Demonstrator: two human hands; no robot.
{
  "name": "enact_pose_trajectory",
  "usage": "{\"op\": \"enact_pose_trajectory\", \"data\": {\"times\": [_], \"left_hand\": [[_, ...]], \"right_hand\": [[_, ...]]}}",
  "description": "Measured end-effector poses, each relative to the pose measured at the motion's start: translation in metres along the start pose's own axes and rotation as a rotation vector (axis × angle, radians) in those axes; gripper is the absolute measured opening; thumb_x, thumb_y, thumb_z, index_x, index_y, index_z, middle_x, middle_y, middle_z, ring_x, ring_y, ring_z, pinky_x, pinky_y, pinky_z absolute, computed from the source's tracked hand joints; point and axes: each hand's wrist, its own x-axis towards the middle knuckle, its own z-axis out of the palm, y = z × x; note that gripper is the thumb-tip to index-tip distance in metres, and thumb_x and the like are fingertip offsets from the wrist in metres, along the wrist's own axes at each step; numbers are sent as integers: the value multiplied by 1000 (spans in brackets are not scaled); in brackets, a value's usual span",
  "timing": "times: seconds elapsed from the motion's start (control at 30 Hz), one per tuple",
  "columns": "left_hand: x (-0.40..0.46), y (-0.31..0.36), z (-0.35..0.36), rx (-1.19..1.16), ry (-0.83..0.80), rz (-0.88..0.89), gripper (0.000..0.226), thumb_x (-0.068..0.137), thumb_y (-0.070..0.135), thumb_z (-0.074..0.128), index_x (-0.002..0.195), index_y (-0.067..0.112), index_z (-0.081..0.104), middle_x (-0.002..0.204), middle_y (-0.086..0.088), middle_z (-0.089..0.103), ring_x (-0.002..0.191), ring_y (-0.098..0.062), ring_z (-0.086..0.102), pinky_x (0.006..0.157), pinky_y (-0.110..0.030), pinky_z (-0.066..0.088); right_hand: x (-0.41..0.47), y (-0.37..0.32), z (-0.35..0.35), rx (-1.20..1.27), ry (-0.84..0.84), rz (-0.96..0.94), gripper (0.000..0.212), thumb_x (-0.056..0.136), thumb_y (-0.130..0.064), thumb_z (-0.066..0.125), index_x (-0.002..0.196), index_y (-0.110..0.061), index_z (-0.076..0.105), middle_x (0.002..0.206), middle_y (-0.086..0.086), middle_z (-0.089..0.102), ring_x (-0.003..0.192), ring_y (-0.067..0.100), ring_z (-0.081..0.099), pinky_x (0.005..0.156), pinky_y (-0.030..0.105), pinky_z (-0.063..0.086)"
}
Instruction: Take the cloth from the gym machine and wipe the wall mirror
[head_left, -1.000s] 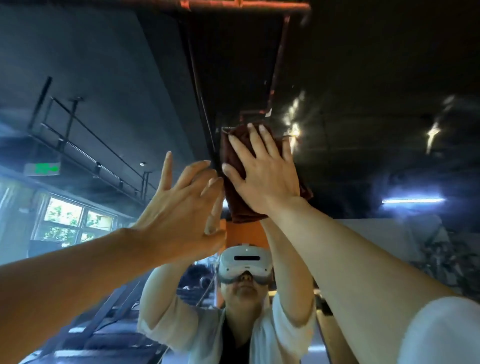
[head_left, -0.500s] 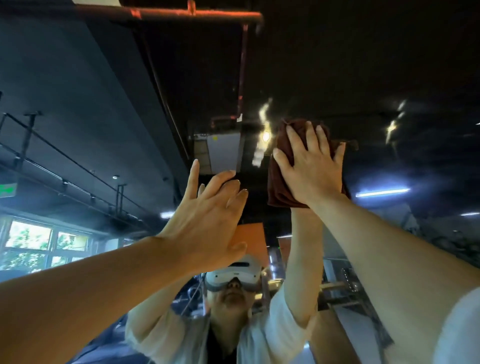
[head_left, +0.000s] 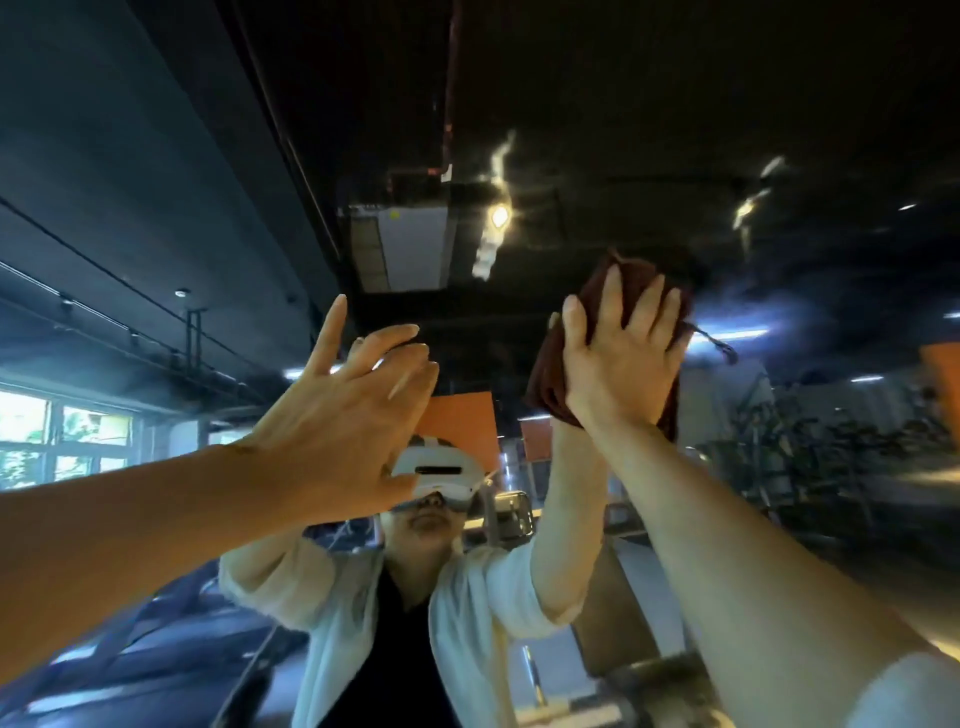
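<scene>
the right hand (head_left: 618, 364) presses a dark red-brown cloth (head_left: 550, 379) flat against the wall mirror (head_left: 675, 130), high up and right of centre in the head view. its fingers (head_left: 613, 291) are straight and spread over the cloth, pointing up, so the grip is released, the palm simply pushing the fabric onto the glass. the cloth is bunched into a folded pad whose long axis runs roughly up and down, leaning a little to the right at the top; its upper end peeks above the fingertips, its lower end hangs past the wrist, and a thin loop sticks out to the right. the left hand (head_left: 353, 410) is raised to the left of it, well apart from the cloth, fingers extended and loosely fanned, grasping nothing; whether it touches the glass cannot be told. the mirror reflects the person with a white headset (head_left: 441, 467) and a light shirt.
</scene>
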Motion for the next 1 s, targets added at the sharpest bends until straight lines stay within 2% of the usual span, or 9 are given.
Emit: {"op": "enact_pose_trajectory", "data": {"times": [0.17, 0.3, 0.4, 0.6, 0.67, 0.77, 0.83, 0.9, 1.0], "left_hand": [[-32, -3, -2, -94, 134, -130, 106, 47, 50, 93, 128, -6, 55, 129, -23, 56, 124, -44, 49, 109, -71, 27], [-39, 10, 5, -154, 173, -101, 99, 47, 43, 94, 125, -6, 55, 127, -22, 54, 116, -42, 51, 110, -68, 29], [-32, 27, 10, -156, 147, -27, 84, 63, 54, 75, 122, -3, 58, 124, -21, 54, 117, -38, 47, 113, -66, 24], [-18, 50, 12, -144, 32, 31, 83, 73, 62, 54, 126, -2, 60, 128, -20, 56, 126, -36, 43, 116, -66, 19], [-17, 54, 12, -162, 29, 26, 81, 76, 59, 49, 127, -3, 60, 129, -20, 56, 129, -35, 39, 117, -66, 16], [-15, 61, 16, -170, 54, 39, 81, 70, 46, 72, 132, -3, 54, 132, -22, 55, 133, -38, 39, 117, -67, 16], [-11, 68, 19, -188, 74, 65, 85, 70, 46, 74, 135, -2, 49, 132, -21, 55, 134, -39, 40, 116, -69, 17], [-3, 76, 20, -194, 80, 93, 84, 73, 52, 75, 133, -2, 51, 131, -21, 55, 135, -39, 40, 116, -69, 16], [14, 90, 17, -176, 48, 99, 83, 69, 55, 78, 128, 0, 57, 130, -19, 55, 137, -38, 39, 116, -69, 14]], "right_hand": [[-78, -81, 11, 30, -95, -516, 71, 98, -64, 9, 161, -29, 16, 167, 16, 10, 155, 34, -1, 124, 57, 0], [-91, -53, 12, 20, -123, -751, 64, 100, -60, 22, 158, -33, 25, 168, 10, 16, 156, 28, 4, 124, 57, 3], [-69, -3, 8, 9, -89, -621, 64, 99, -64, 25, 158, -37, 24, 167, 7, 19, 156, 26, 7, 123, 60, 2], [-76, 55, 8, -22, 14, -77, 65, 102, -59, 18, 158, -27, 26, 164, 16, 26, 153, 35, 17, 120, 63, 17], [-111, 37, 12, 27, -3, -157, 63, 103, -58, 21, 158, -27, 26, 164, 17, 24, 153, 36, 15, 120, 62, 15], [-163, 32, 13, 56, -135, -557, 61, 104, -58, 28, 158, -31, 23, 166, 11, 19, 156, 30, 8, 122, 55, 6], [-166, 54, 11, 43, -154, -706, 59, 103, -59, 32, 156, -33, 28, 166, 8, 23, 156, 27, 11, 122, 57, 9], [-151, 82, 8, 12, -149, -676, 60, 102, -62, 29, 156, -36, 27, 166, 6, 23, 155, 25, 12, 120, 60, 9], [-117, 133, 0, -54, -113, -420, 65, 101, -66, 16, 158, -36, 21, 165, 10, 23, 155, 28, 12, 119, 62, 8]]}}
